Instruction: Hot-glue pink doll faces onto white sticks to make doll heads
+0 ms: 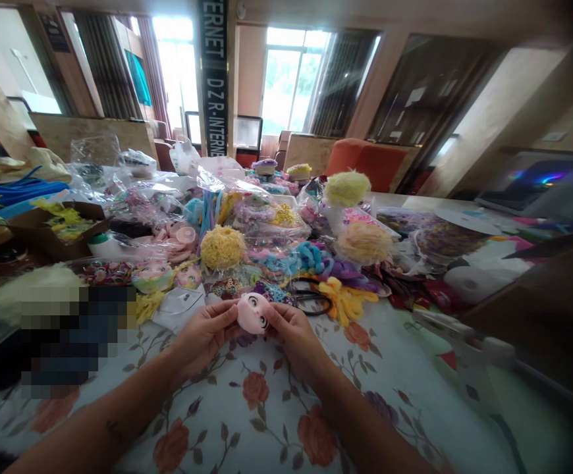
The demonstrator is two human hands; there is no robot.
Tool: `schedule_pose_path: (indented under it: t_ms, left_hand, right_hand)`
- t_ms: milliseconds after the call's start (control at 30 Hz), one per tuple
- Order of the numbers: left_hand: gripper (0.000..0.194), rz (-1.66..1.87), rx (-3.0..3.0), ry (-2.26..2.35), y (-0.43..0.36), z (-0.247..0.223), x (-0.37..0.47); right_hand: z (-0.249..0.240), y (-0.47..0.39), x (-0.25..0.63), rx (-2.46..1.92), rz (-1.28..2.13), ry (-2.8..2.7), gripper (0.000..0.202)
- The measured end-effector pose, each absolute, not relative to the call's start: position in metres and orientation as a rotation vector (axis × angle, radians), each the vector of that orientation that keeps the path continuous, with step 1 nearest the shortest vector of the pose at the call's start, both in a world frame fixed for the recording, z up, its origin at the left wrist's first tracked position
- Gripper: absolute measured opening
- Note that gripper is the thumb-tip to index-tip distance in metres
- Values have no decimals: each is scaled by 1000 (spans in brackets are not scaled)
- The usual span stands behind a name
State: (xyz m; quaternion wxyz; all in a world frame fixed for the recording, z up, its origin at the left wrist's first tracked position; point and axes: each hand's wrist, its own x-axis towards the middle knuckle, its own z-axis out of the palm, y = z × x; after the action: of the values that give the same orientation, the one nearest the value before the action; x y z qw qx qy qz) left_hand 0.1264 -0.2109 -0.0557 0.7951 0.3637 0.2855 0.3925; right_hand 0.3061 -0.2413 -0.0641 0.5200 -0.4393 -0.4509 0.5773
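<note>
A pink doll face (253, 315) with printed eyes is held up above the flowered tablecloth, tilted to one side. My left hand (211, 334) pinches its left edge between thumb and fingers. On the opposite edge, my right hand (290, 332) grips it the same way. Just behind the hands lie a white piece of cloth (180, 308), a bundle of orange-yellow yarn (344, 299) and a black cord loop (319, 301). A fluffy yellow pompom (222, 247) sits farther back.
Bagged yarn, blue plush strips (311, 258) and more pompoms crowd the table's far side. To the right lies a white glue gun (464, 342) with a cable. At left stands a cardboard box (59, 227) with yellow scraps. Roses pattern the tablecloth (237, 434).
</note>
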Motion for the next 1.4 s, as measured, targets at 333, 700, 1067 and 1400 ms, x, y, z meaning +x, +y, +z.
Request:
schedule_pose_path:
  t_ms: [333,700,1067,1400]
  left_hand:
    - [27,852,762,576,-213,-55,129]
    - [28,865,825,568,-209,-59,126]
    - [38,879,990,520,-208,-60,122]
    - [34,926,1042,655,-210,-56,124]
  right_hand:
    - [-60,-242,304,-1144,1188,-1116,38]
    - [-59,-244,302,-1055,1090,-1186,35]
    - [-56,-245,304,-1018,1053,-1285,33]
    - [-53,-252,298,-1034,929,-1492,26]
